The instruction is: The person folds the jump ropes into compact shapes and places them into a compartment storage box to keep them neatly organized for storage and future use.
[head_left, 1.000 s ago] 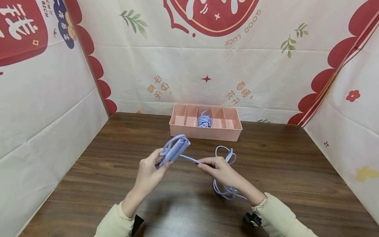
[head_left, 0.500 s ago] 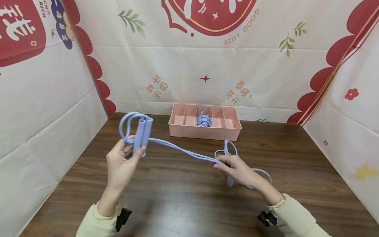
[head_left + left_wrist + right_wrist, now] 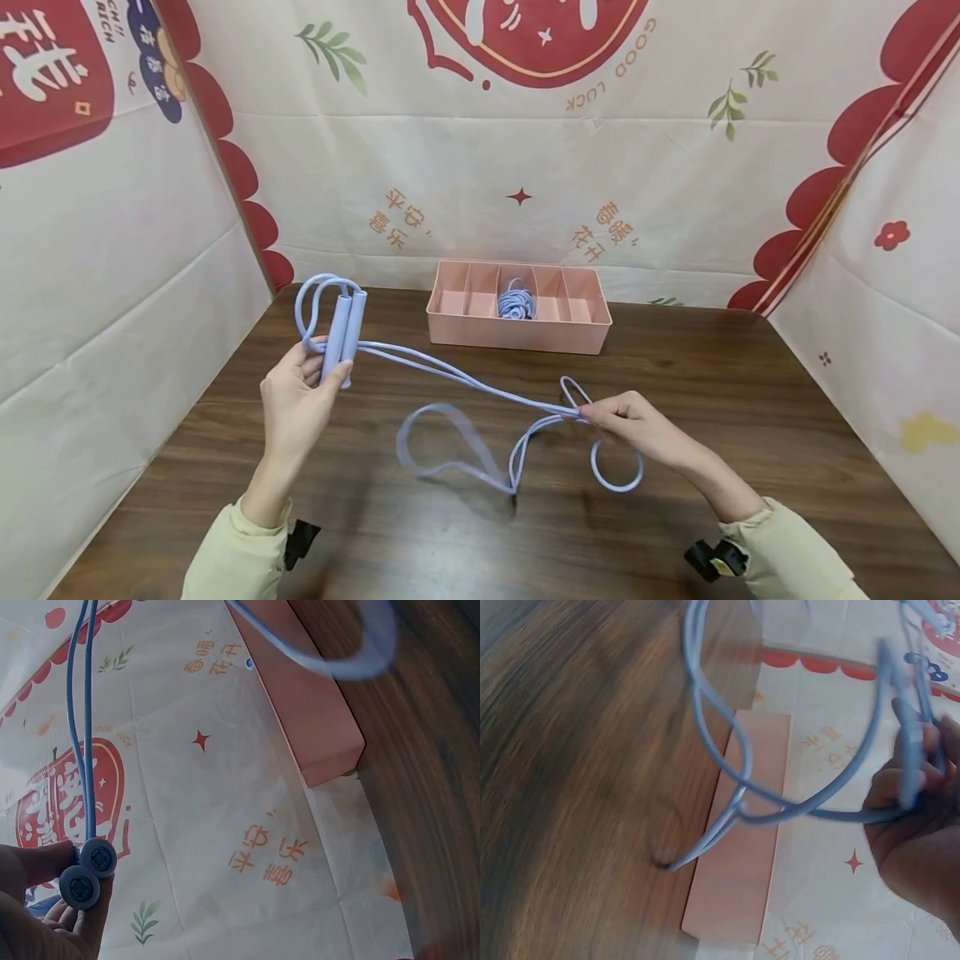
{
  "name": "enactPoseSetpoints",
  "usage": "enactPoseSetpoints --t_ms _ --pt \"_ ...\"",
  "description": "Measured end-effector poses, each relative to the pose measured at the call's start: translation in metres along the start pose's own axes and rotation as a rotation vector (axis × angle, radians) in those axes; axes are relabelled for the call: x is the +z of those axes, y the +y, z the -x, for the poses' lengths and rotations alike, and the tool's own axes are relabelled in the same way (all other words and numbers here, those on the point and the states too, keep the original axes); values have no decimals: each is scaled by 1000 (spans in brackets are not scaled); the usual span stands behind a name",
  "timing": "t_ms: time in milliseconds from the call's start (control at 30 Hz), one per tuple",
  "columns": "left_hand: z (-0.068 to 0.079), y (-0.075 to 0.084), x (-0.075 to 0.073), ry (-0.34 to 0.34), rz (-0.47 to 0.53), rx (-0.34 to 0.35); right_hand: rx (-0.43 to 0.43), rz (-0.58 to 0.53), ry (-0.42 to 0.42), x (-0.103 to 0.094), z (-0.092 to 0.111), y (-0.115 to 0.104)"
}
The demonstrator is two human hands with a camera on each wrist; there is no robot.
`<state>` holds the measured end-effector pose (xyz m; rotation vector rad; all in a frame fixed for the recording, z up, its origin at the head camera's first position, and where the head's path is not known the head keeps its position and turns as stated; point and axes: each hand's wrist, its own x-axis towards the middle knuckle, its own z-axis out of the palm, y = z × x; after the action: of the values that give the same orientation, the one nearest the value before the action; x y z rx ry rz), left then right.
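My left hand (image 3: 296,400) grips the two blue handles (image 3: 345,333) of a jump rope side by side, held up above the table. In the left wrist view the round handle ends (image 3: 79,886) face the camera, with thumb and fingers around them. The rope (image 3: 457,375) runs doubled from the handles across to my right hand (image 3: 637,425), which pinches it. Past the right fingers, loops hang down, and one blurred loop (image 3: 438,410) swings left over the table. In the right wrist view, the cord (image 3: 840,780) loops out from the curled fingers.
A pink divided box (image 3: 517,333) stands at the back of the brown wooden table (image 3: 420,533). Its middle compartment holds another coiled blue rope (image 3: 517,302). White printed cloth (image 3: 450,150) encloses the back and sides.
My left hand has moved left and up with the handles, now more upright. The right hand has moved right, drawing out a long doubled stretch of rope, while loops below it have swung loose.
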<state>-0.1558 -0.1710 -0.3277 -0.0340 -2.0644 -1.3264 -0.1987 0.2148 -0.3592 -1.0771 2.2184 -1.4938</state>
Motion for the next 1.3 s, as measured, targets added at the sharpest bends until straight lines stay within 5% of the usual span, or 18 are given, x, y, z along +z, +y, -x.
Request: enactPoseSetpoints --t_ms 167,433,700,967,1300 --pt "-4 -1 5 -21 -110 -7 -19 -24 -20 0 2 -5" --pt "-10 -13 19 -70 -373 12 -196 138 40 11 3 -17" --pt "-6 -20 35 -260 -662 99 -290 310 96 20 -1 -49" --pt "7 -16 54 -429 -881 267 -383 475 171 17 -12 -72" --pt "38 -3 73 -478 -1078 516 -488 570 214 7 -43 -88"
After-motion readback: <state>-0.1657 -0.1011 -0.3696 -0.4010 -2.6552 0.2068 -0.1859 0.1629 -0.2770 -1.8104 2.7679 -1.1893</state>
